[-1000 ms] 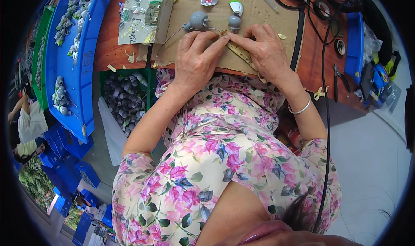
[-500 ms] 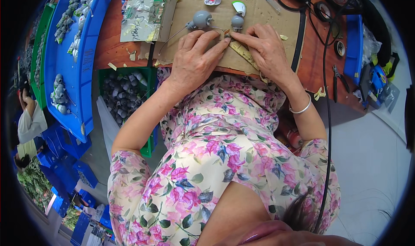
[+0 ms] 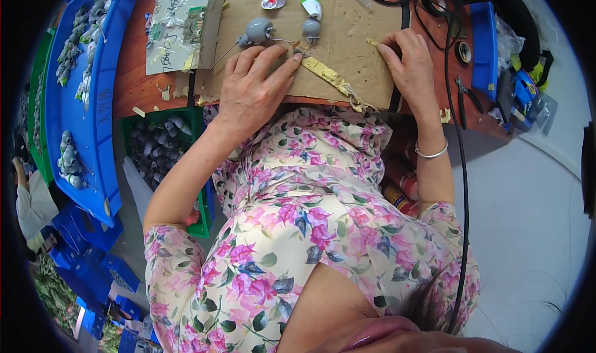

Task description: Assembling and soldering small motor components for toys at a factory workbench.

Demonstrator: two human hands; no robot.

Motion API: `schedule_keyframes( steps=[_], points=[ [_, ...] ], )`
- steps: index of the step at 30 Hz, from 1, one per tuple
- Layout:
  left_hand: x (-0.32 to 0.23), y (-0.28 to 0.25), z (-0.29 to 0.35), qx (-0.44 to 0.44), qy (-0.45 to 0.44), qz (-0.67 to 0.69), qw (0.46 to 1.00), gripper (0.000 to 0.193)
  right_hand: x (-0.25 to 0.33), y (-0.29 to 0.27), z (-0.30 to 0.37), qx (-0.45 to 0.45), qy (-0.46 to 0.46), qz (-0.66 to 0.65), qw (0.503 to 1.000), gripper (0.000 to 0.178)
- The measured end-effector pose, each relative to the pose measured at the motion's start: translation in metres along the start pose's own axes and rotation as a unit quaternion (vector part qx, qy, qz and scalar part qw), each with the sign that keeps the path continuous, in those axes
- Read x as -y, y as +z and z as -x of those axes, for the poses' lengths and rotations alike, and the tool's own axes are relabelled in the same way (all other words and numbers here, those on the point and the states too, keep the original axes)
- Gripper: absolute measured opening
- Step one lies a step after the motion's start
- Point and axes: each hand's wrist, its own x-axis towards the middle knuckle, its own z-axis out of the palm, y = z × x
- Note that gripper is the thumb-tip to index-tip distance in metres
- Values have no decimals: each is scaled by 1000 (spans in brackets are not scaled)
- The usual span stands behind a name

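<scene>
My left hand (image 3: pixel 256 86) rests on the cardboard, thumb and index finger closed on thin wires (image 3: pixel 295 43) at the upper end of a strip wrapped in yellow tape (image 3: pixel 329 76). One wire leads from a grey ball-shaped part (image 3: pixel 259 29) beyond the hand. A smaller grey ball with a white-and-green cap (image 3: pixel 311 19) stands right beside the wires. What exactly lies under the left fingertips is hidden. Over at the board's right side, my right hand (image 3: pixel 406 61) has thumb and index finger together at a small scrap of yellow tape (image 3: pixel 372 42).
A cardboard sheet (image 3: pixel 360 61) covers the table. On it sit a grey box (image 3: pixel 180 33) and a white part with a red spot (image 3: pixel 273 0). Pliers (image 3: pixel 467 95), tape rolls and a black cable (image 3: pixel 458 179) are at right. Blue tray (image 3: pixel 84 104) and green bin (image 3: pixel 130 142) hold grey parts.
My right hand has left the strip and moved right to the scrap of yellow tape, uncovering the strip. My left hand stays at the wires. The whole view has shifted slightly.
</scene>
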Motion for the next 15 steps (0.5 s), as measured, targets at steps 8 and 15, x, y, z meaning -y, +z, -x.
schedule_keyframes(
  steps=[8, 15],
  points=[
    [0, 5, 2, -4, 13, 2, 1000, 39, 43, 12, -6, 89, 36, -218, 971, 19],
    [-2, 10, 3, -15, 8, -7, 1000, 37, 65, 41, -15, 59, 5, -155, 986, 19]
  ],
)
